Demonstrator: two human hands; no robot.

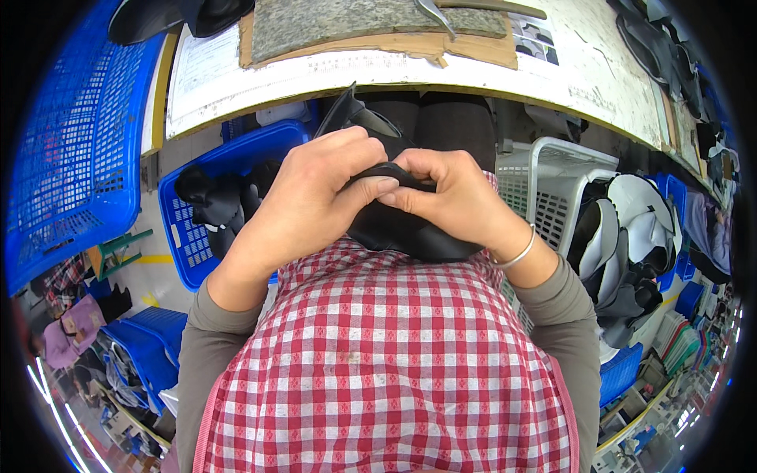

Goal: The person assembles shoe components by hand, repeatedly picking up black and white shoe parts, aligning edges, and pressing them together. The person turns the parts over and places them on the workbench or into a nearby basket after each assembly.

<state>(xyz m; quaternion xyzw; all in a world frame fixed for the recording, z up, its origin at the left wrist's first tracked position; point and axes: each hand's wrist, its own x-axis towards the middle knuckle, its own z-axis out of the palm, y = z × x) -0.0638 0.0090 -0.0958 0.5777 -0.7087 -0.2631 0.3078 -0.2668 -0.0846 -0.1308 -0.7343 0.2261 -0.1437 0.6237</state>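
Observation:
A black leather shoe upper (pixel 410 232) is held up in front of my checked apron (pixel 386 339). My left hand (pixel 319 185) pinches its folded edge between thumb and curled fingers. Close beside it, my right hand (pixel 461 193) grips the same edge, the two thumb tips almost meeting. The upper's lower part hangs against the apron, and a pointed flap rises beyond my left knuckles. Part of the piece is hidden behind my fingers.
Ahead is a white worktable (pixel 347 75) bearing a stone slab (pixel 378 31) and a metal hand tool (pixel 435 16). A blue basket (pixel 177 236) of black pieces stands left, a white basket (pixel 552 205) right, near stacked black and white uppers (pixel 631 213). A large blue crate (pixel 79 150) is far left.

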